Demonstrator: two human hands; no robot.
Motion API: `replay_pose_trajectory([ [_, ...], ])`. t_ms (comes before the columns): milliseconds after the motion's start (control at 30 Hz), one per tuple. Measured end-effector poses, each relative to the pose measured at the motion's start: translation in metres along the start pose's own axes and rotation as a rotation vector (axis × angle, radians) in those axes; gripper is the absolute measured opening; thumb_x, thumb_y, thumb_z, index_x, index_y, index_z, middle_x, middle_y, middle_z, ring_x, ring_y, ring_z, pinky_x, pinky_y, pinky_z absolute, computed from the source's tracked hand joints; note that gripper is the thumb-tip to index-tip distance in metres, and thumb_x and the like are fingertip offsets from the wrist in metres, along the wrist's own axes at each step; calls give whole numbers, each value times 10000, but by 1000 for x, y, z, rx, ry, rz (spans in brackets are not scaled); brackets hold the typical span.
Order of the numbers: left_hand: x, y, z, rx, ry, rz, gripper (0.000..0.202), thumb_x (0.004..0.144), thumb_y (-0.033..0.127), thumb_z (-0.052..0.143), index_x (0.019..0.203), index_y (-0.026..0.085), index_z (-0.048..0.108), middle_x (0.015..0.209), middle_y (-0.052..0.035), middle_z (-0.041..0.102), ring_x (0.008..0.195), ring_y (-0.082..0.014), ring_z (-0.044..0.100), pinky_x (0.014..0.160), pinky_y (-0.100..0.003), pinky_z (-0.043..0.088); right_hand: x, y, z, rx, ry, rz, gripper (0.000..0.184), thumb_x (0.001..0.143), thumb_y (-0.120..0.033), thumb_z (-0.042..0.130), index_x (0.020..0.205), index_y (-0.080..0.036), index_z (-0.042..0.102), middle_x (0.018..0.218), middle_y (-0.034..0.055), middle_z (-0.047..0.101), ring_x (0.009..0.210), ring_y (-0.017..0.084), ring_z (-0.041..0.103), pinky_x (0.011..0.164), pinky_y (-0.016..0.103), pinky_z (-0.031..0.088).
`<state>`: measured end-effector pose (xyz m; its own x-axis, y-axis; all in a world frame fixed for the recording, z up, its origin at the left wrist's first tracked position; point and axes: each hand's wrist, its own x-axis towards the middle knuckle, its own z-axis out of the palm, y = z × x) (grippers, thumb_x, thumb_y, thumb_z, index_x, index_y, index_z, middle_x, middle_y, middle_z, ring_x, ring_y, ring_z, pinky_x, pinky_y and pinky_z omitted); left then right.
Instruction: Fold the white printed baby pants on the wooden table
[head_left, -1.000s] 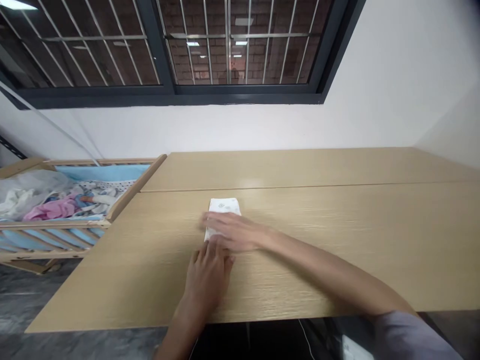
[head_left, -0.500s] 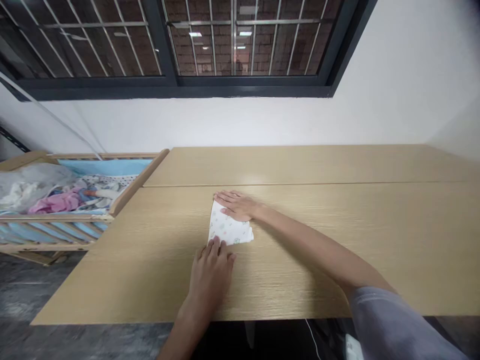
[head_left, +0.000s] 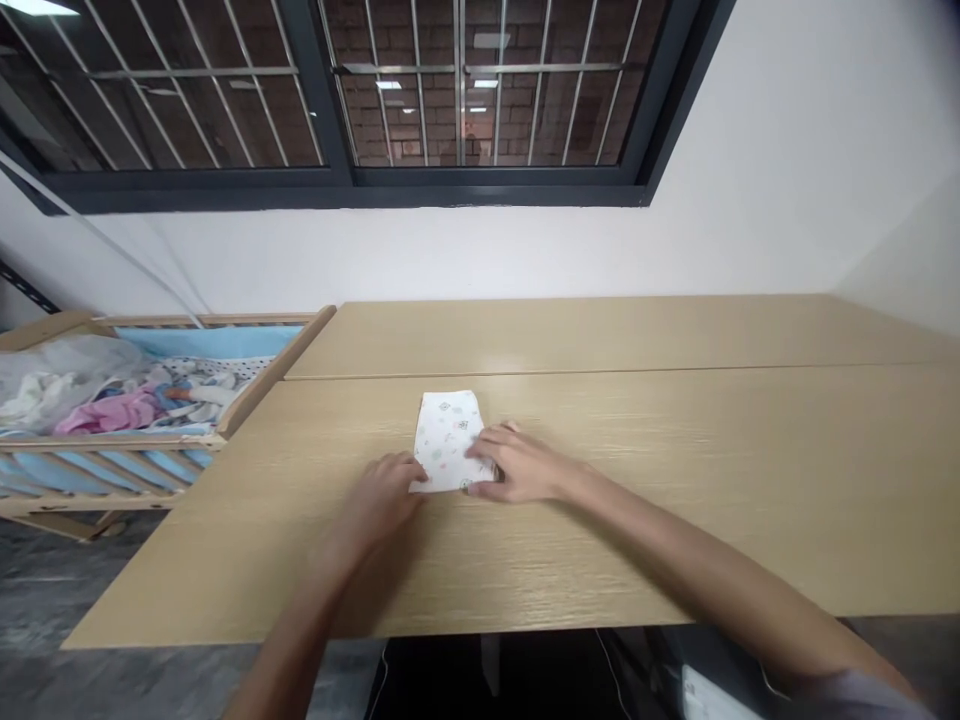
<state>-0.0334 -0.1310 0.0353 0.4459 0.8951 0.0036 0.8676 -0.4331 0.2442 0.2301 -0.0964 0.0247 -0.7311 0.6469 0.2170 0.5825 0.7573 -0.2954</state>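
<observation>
A small folded white cloth (head_left: 448,435) with a scattered coloured print lies flat on the wooden table (head_left: 675,480). At its lower left corner, my left hand (head_left: 386,490) has its fingers curled and pinched on the edge. My right hand (head_left: 517,463) holds the lower right side, thumb by the near edge and fingers over the top. The cloth's right lower corner is partly hidden under those fingers.
To the left stands a wooden crib (head_left: 277,380) with blue lining, holding a pink cloth (head_left: 120,410), other fabrics and a clear plastic bag (head_left: 82,360). A barred window (head_left: 480,100) is set in the white wall behind. A seam runs across the tabletop.
My right hand has come down from the cloth's top to its lower right side. My left hand has shifted to the lower left corner. The cloth's top now looks wider and squarer.
</observation>
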Motion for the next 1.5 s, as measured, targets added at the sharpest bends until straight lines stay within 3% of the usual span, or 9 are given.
replay_pose_trajectory([
  [133,3,3,-5,15,-27,10,197,919,175,519,952,196,712,1064,-87,736,1027,-279,670,915,-405,479,-24,-17,7,-80,52,15,265,1017,-271,484,1161,-159,677,1146,132,679,1063,268,609,962,457,425],
  [300,0,15,-26,-76,-9,-23,195,928,245,460,876,208,644,956,-69,723,922,-251,655,804,-347,468,-17,-27,-5,70,89,141,247,1002,-217,437,1020,-167,678,1023,103,699,988,245,623,941,428,421],
  [567,71,-2,-55,-121,92,-92,246,927,287,433,928,199,662,944,-67,733,823,-223,659,671,-294,453,42,27,-14,271,220,485,230,982,-236,417,917,-177,630,950,93,702,864,208,631,752,293,427],
  [733,119,-16,-24,-48,211,-109,287,965,216,401,1013,177,682,1092,-131,728,1006,-253,659,845,-330,482,67,61,14,268,375,629,179,989,-230,427,1005,-178,597,1011,107,703,907,207,629,776,289,435],
  [867,128,-21,1,6,278,-136,275,962,202,432,1036,149,691,1100,-176,714,1097,-297,643,957,-396,479,66,67,27,266,403,678,210,995,-262,429,1115,-168,574,1049,117,692,946,226,631,820,321,467],
  [1033,109,-10,10,9,403,-72,487,1049,342,240,1386,113,508,1395,-194,582,1340,-288,508,1142,-450,368,51,43,19,28,607,428,379,1025,-341,373,1287,-135,553,1307,181,593,1245,287,526,1082,449,391],
  [1167,97,6,29,-31,310,68,663,1049,470,171,1541,39,280,1614,-222,332,1514,-281,290,1230,-449,264,45,25,24,-70,319,162,537,1009,-316,362,1500,-106,419,1529,182,459,1438,286,382,1189,479,289],
  [1267,96,10,48,-10,206,19,781,1028,548,189,1556,-27,205,1641,-278,202,1550,-341,141,1248,-517,195,46,25,37,-122,164,102,666,944,-286,425,1561,-56,323,1604,193,361,1511,290,279,1236,496,202],
  [1500,95,2,63,58,184,-45,834,1016,600,179,1577,-16,155,1659,-256,138,1556,-346,90,1248,-528,175,34,39,42,-127,153,213,687,995,-440,408,1577,-88,313,1622,184,324,1524,300,266,1247,508,181],
])
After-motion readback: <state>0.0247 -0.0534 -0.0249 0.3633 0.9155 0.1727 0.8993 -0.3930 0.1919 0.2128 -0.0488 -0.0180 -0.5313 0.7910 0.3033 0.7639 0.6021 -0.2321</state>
